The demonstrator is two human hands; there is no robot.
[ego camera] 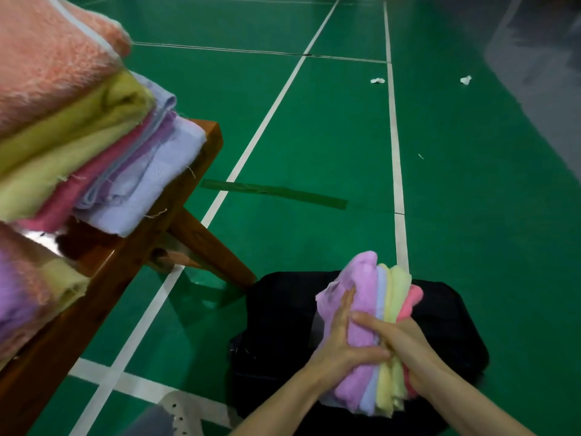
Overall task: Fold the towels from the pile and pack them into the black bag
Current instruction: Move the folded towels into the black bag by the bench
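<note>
**Folded towel bundle held over the black bag**

The green court floor (345,136), crossed by white lines, fills most of the view. The black bag (283,325) serves as landmark: it lies on that floor at the lower middle. No brand, label or writing can be read on it or on anything else here.

Left of the bag stands a brown wooden bench (132,247), one slanted leg reaching down just beside the bag's left edge. On the bench, up and left of the bag, rests the towel pile (78,136): a fuzzy salmon-pink towel on top, then yellow-green, pink, purple and pale blue layers. A second heap of purple and yellow towels (28,294) sits on the nearer end of the bench.

Directly above the bag, the bundle of folded towels (371,309) stands on edge, with lilac, pale blue, yellow and coral layers side by side. The left hand (342,344) presses against the lilac side, fingers straight and thumb across the bundle. The right hand (405,347) grips the coral side, fingers curled around the layers.

Far beyond the bag, two crumpled white scraps (377,80) lie on the floor.
</note>
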